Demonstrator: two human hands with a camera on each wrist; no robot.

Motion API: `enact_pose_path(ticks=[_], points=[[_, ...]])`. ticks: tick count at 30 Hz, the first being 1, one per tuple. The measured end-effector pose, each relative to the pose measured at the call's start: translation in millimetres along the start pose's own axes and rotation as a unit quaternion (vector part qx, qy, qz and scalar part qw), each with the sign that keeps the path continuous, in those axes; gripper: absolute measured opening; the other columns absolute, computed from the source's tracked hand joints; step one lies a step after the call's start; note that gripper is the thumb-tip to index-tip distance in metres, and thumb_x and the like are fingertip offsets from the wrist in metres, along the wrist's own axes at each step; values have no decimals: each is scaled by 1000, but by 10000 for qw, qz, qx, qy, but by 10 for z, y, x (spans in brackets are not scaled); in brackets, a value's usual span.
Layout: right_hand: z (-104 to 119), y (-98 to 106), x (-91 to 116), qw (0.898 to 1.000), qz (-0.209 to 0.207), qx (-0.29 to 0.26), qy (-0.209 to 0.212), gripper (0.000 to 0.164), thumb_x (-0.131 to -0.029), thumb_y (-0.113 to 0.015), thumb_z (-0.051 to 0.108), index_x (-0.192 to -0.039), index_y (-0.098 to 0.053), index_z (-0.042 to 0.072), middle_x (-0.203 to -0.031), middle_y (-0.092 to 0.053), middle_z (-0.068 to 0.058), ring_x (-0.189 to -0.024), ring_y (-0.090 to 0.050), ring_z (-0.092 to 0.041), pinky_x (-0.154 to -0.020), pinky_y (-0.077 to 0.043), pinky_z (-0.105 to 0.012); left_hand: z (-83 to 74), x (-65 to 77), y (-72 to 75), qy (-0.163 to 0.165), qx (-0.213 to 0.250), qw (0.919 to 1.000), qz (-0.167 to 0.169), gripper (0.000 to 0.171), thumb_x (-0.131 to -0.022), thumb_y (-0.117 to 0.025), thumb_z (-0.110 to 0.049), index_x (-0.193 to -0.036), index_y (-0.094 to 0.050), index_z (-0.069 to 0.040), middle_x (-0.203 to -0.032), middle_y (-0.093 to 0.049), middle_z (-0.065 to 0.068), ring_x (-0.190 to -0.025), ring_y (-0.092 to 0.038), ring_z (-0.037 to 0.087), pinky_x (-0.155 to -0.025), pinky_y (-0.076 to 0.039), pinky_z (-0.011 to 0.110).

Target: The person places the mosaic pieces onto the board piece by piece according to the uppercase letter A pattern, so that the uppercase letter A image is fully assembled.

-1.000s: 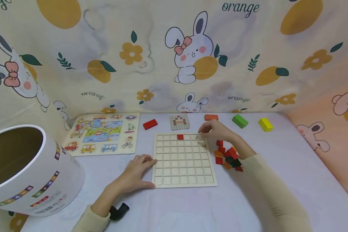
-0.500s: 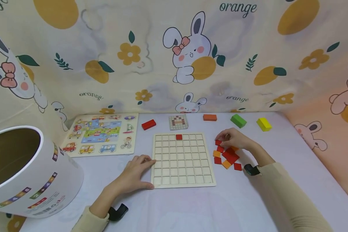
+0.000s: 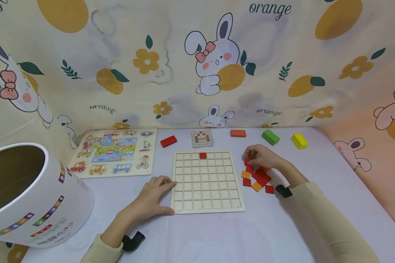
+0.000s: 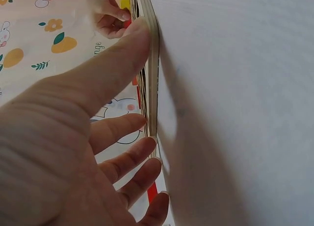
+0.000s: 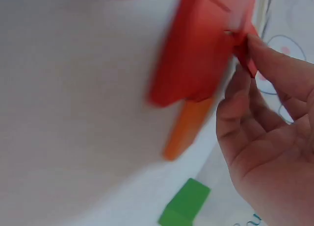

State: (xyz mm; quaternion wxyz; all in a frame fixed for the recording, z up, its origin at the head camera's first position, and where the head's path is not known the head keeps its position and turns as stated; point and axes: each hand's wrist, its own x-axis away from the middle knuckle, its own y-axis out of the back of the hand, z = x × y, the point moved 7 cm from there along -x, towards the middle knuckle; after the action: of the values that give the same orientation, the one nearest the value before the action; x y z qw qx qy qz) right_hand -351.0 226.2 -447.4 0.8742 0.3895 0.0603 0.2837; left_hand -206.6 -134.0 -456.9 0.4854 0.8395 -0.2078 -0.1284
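Note:
A pale wooden grid board (image 3: pixel 207 184) lies on the table, with one red square tile (image 3: pixel 202 155) in its top row. My left hand (image 3: pixel 153 197) rests at the board's left edge; in the left wrist view the thumb (image 4: pixel 122 57) touches that edge, fingers spread. To the right of the board is a loose heap of red and orange tiles (image 3: pixel 261 176). At the far side of this heap my right hand (image 3: pixel 262 157) pinches a red tile (image 5: pixel 244 52) between thumb and fingertips, partly hidden by the fingers in the head view.
Behind the board are a red block (image 3: pixel 169 141), a small pattern card (image 3: pixel 202 138), an orange block (image 3: pixel 238 133), a green block (image 3: pixel 271 137) and a yellow block (image 3: pixel 299 141). A picture puzzle board (image 3: pixel 115 153) and a large white bucket (image 3: pixel 66 204) stand at left.
My right hand has moved right from the board's top right corner to the tile heap, where it pinches a red tile. The left hand stays at the board's edge.

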Motion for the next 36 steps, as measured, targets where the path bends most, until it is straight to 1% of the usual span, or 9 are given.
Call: enact_pose_path(ticks=[4, 8, 12, 15, 18, 20, 25, 31, 36], points=[[213, 15, -128, 9997, -134, -71, 177, 14, -89, -70, -2, -102, -66, -3, -90, -61, -10, -81, -55, -25, -68, -49, -26, 4, -4, -4, -5, -25, 10000, -1, 89, -67, -90, -44, -142, -56, -11, -134, -49, 3, -120, -41, 23, -95, -37, 46], [536, -70, -379, 9973, -170, -550, 462, 15, -90, -66, -5, -105, -68, -7, -92, -64, -15, -74, -59, -27, -67, -53, -32, 9, 1, -2, -17, -24, 10000, -25, 89, -67, -90, -44, -142, -56, -11, -135, -49, 3, -121, -41, 23, -95, -37, 46], [891, -323, -688, 9935, 149, -814, 778, 15, -90, -64, -8, -104, -69, -9, -89, -63, -17, -71, -60, -29, -67, -55, -42, 11, 8, 3, -34, -27, 10000, -42, 89, -67, -90, -44, -142, -56, -11, -135, -49, 3, -121, -41, 24, -95, -36, 46], [1107, -550, -890, 9917, 395, -674, 1022, 14, -90, -65, -8, -103, -70, -9, -87, -61, -14, -71, -58, -25, -67, -53, -38, 14, 9, 5, -28, -30, 10000, -42, 89, -67, -90, -45, -142, -56, -12, -135, -49, 3, -120, -41, 23, -94, -36, 45], [1238, -733, -1012, 9903, 509, -507, 1187, 16, -88, -67, -9, -103, -70, -7, -86, -61, -13, -72, -57, -21, -68, -50, -30, 16, 5, 3, -33, -26, 10000, -35, 89, -67, -90, -45, -142, -56, -13, -134, -49, 3, -119, -41, 22, -94, -36, 45], [1270, -822, -1055, 9903, 526, -450, 1205, 15, -87, -69, -9, -102, -70, -5, -85, -62, -11, -74, -56, -18, -67, -48, -26, 15, 2, 2, -41, -15, 10000, -31, 88, -67, -90, -45, -142, -56, -13, -134, -49, 3, -118, -41, 22, -94, -36, 45], [1272, -932, -1069, 9937, 384, -185, 1033, 9, -86, -72, -5, -93, -72, 1, -82, -64, -4, -75, -56, -14, -69, -47, -26, 11, -1, 0, 6, 3, 10000, -1, 88, -67, -90, -45, -142, -56, -12, -134, -49, 3, -118, -41, 22, -94, -36, 46], [1269, -940, -1038, 9949, 140, 462, 880, 8, -87, -74, 1, -93, -78, 5, -89, -66, -2, -78, -56, -13, -71, -46, -27, 5, 3, 0, 24, 2, 10000, -1, 89, -66, -90, -44, -142, -56, -12, -135, -49, 3, -119, -41, 23, -95, -36, 46], [1289, -889, -982, 9949, 151, 440, 895, 10, -89, -72, 1, -97, -76, 5, -91, -68, -2, -79, -56, -13, -72, -47, -26, -7, -6, -1, -1, 2, 10000, -15, 89, -66, -91, -44, -142, -56, -12, -135, -49, 3, -118, -41, 23, -95, -36, 46]])
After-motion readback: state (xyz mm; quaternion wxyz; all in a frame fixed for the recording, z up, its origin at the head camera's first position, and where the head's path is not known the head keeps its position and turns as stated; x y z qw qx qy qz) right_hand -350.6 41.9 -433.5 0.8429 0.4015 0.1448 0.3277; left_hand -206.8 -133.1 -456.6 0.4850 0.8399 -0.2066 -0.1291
